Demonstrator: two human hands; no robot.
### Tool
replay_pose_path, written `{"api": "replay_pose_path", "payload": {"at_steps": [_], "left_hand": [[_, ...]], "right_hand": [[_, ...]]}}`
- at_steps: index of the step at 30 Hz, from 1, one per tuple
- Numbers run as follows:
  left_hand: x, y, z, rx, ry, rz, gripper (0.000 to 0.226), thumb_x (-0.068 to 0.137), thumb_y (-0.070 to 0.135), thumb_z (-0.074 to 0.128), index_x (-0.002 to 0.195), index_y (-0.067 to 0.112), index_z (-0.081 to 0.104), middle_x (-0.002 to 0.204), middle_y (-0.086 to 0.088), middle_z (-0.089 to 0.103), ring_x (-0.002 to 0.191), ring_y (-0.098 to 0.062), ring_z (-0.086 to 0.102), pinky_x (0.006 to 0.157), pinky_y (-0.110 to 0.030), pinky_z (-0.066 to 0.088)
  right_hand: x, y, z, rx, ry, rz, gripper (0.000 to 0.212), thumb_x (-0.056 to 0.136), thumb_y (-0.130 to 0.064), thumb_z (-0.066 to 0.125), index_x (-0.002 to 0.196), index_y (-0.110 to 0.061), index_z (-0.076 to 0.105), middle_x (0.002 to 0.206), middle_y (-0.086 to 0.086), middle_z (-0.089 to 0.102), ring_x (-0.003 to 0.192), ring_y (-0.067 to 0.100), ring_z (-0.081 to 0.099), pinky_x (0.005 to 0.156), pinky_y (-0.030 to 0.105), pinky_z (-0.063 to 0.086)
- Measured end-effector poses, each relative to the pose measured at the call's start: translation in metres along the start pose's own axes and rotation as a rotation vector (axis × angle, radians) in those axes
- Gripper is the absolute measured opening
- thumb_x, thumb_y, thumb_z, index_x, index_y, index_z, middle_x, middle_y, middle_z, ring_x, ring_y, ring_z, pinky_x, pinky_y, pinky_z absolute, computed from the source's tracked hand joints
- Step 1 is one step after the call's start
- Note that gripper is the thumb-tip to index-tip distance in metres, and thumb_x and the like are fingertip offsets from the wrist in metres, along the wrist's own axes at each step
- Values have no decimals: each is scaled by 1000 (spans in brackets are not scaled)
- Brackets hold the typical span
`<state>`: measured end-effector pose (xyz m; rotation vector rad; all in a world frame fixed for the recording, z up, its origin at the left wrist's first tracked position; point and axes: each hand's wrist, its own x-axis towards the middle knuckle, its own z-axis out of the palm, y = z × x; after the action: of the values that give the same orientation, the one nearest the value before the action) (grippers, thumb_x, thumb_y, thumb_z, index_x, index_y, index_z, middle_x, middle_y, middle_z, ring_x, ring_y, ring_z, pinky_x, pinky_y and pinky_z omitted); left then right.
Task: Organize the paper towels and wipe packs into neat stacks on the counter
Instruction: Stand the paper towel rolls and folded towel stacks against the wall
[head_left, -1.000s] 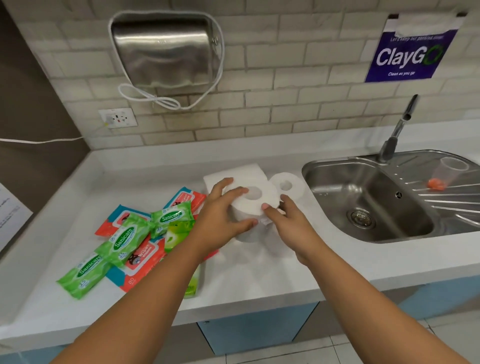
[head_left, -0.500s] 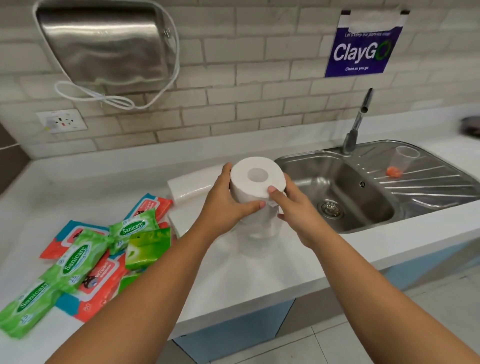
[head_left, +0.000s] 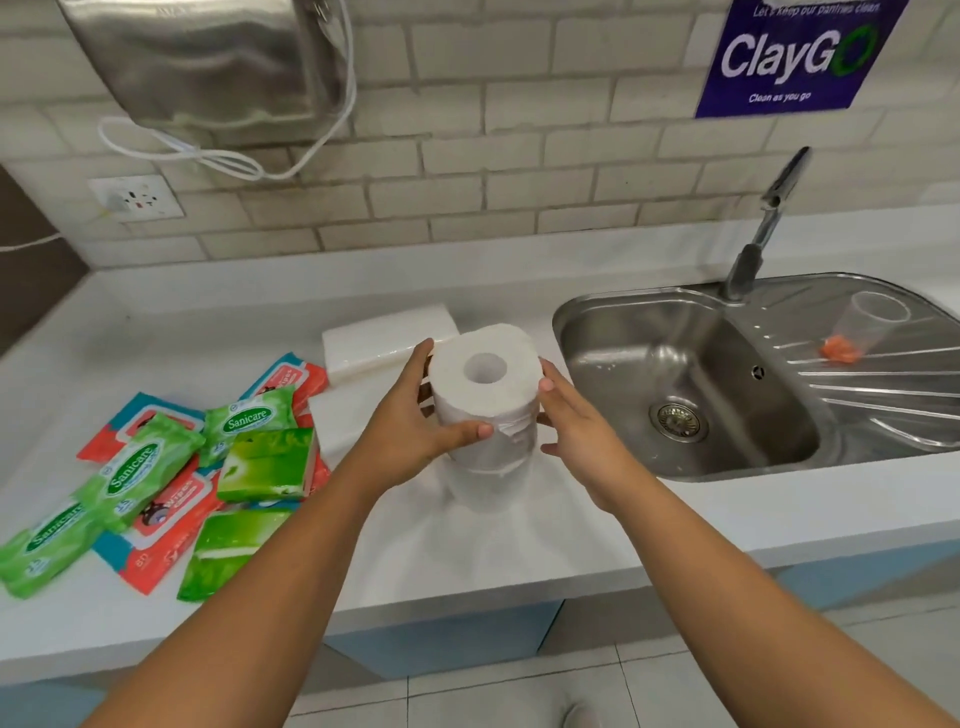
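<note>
A white paper roll (head_left: 485, 382) stands upright on top of another white roll (head_left: 488, 480) on the counter (head_left: 519, 545), just left of the sink. My left hand (head_left: 415, 431) wraps the top roll's left side, thumb across its front. My right hand (head_left: 576, 431) presses its fingertips against the roll's right side. A white pack of folded paper towels (head_left: 384, 338) lies flat behind the rolls. Several green Sanicare wipe packs (head_left: 140, 467) and red-and-blue wipe packs (head_left: 171, 512) lie in a loose overlapping heap at the left.
A steel sink (head_left: 691, 389) with a tap (head_left: 763, 228) sits right of the rolls. A clear plastic cup (head_left: 867, 322) lies on the drainboard beside an orange scrap. A metal hand dryer (head_left: 208, 57) and a wall socket (head_left: 135, 197) are on the tiled wall.
The roll in my hands has come down onto the lower roll. The camera has moved closer, so the wipe packs sit further left in view. My right fingers have loosened.
</note>
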<state>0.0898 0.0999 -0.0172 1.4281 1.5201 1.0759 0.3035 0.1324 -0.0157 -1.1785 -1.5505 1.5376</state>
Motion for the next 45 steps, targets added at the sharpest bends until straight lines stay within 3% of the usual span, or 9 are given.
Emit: {"api": "replay_pose_path", "payload": {"at_steps": [3, 8, 10, 18, 25, 30, 36, 42, 45], "left_hand": [[-2, 0, 2, 7, -36, -18, 117, 63, 43, 95, 153, 49, 19, 148, 29, 44, 140, -8, 44, 118, -39, 40], [-8, -6, 14, 59, -22, -22, 107, 67, 39, 95, 149, 53, 28, 147, 28, 46, 138, -7, 45, 115, -41, 43], [-12, -9, 19, 33, 2, -62, 107, 64, 41, 96, 148, 54, 30, 146, 28, 48, 136, -11, 48, 112, -42, 47], [-20, -12, 37, 48, 162, -132, 106, 56, 55, 95, 144, 48, 38, 141, 22, 52, 129, -14, 53, 104, -42, 53], [-24, -6, 38, 121, 231, -187, 97, 60, 45, 95, 137, 47, 35, 140, 17, 45, 126, -14, 49, 99, -32, 49], [-33, -12, 31, 137, 267, -263, 112, 54, 52, 96, 146, 41, 33, 143, 13, 46, 126, -15, 52, 100, -39, 53], [-37, -2, 8, 211, 117, -322, 87, 81, 15, 81, 149, 39, 33, 136, 16, 53, 118, -7, 60, 83, -24, 56], [-12, 21, -33, 352, 289, -210, 58, 95, 1, 60, 143, 30, 48, 129, 9, 61, 104, -12, 66, 85, -24, 56], [15, 44, -48, 295, 352, -100, 37, 98, 9, 61, 131, 25, 61, 120, 5, 69, 100, -18, 68, 87, -29, 57]], "right_hand": [[5, 16, -10, -53, -40, -45, 50, 99, -66, 39, 147, -52, 38, 148, -27, 47, 139, 8, 45, 118, 46, 35], [9, 31, -22, -229, -197, -133, 86, 79, -52, 80, 145, -59, 26, 145, -28, 46, 132, 7, 48, 97, 24, 43], [15, 39, -23, -239, -196, -146, 92, 78, -45, 84, 146, -59, 25, 144, -27, 48, 131, 11, 51, 100, 30, 46], [40, 47, -29, -183, -276, -202, 81, 83, -44, 79, 150, -50, 33, 144, -24, 53, 134, 7, 50, 115, 39, 41], [58, 45, -32, -39, -385, -159, 74, 78, -38, 85, 143, -41, 49, 138, -17, 61, 130, 7, 56, 113, 42, 45], [69, 48, -30, 50, -413, -106, 67, 73, -36, 89, 133, -37, 60, 132, -13, 66, 127, 10, 59, 112, 45, 46], [81, 42, -43, 48, -511, -59, 67, 74, -42, 87, 134, -33, 59, 134, -11, 65, 123, 12, 63, 106, 38, 50], [98, 6, -55, 65, -239, -70, 41, 77, -55, 72, 103, -24, 75, 108, 1, 76, 92, 23, 74, 87, 42, 59], [112, -7, -55, 25, -85, -158, 8, 90, -29, 74, 90, -20, 75, 90, -3, 76, 75, 15, 70, 74, 30, 56]]}}
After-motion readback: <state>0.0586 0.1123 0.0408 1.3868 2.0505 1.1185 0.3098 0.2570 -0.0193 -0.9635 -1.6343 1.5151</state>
